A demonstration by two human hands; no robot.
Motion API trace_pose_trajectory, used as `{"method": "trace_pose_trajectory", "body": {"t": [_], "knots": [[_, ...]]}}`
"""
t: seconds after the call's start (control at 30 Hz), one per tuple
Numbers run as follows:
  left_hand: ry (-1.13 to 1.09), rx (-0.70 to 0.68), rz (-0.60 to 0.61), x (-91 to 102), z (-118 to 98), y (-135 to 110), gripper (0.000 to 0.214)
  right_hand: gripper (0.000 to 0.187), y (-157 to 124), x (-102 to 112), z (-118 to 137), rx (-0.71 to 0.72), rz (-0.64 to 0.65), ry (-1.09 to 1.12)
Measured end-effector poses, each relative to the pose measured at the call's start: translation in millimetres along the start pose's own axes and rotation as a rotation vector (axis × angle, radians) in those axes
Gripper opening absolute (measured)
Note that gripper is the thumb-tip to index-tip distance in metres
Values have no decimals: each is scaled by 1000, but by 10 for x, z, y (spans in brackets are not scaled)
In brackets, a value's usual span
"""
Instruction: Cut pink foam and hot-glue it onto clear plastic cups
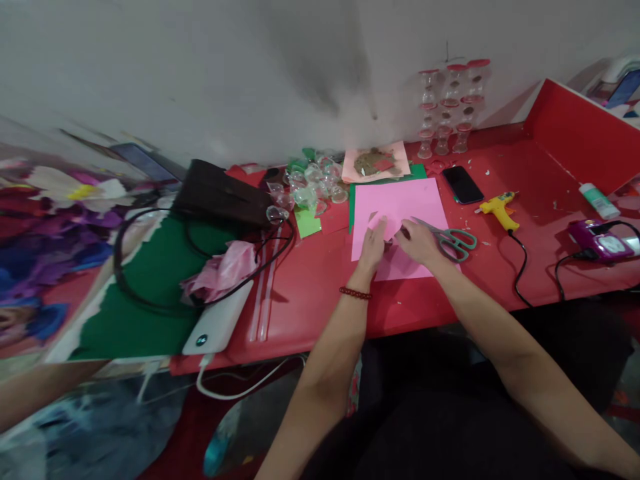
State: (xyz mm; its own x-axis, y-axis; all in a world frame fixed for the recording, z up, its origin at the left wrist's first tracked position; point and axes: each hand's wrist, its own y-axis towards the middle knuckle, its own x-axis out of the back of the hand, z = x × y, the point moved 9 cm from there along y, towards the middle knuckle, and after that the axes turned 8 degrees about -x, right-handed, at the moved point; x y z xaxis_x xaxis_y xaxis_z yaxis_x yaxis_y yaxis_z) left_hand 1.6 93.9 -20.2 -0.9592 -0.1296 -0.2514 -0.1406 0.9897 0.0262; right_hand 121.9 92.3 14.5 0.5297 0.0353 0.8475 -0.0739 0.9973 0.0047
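Note:
My left hand (373,247), with a beaded bracelet on its wrist, pinches a small piece of pink paper (387,227). From the other side my right hand (420,243) has its curled fingers at the same piece, partly hiding it. Both hands are over larger pink paper sheets (400,193) on the red table. Grey-green handled scissors (457,244) lie just right of my right hand, their blades partly behind it. A green sheet (353,207) shows from under the pink ones.
Clear plastic cups (315,181) cluster behind left. A phone (463,185), a yellow glue gun (501,210) with a cord, and a white bottle (599,201) lie right. Stacked cups (447,110) stand by the wall. A power bank (219,320) and dark bag (223,193) are left.

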Motion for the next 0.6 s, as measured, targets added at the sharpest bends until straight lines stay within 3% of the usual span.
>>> {"method": "trace_pose_trajectory", "body": {"t": [0.17,0.4,0.6], "knots": [[-41,45,55,-19,21,3,42,26,0,30,22,46,8,-26],[-45,160,107,43,70,13,36,25,15,7,88,212,143,195],[-47,12,44,-103,-24,-25,43,27,84,19,-104,-42,-73,223]]}}
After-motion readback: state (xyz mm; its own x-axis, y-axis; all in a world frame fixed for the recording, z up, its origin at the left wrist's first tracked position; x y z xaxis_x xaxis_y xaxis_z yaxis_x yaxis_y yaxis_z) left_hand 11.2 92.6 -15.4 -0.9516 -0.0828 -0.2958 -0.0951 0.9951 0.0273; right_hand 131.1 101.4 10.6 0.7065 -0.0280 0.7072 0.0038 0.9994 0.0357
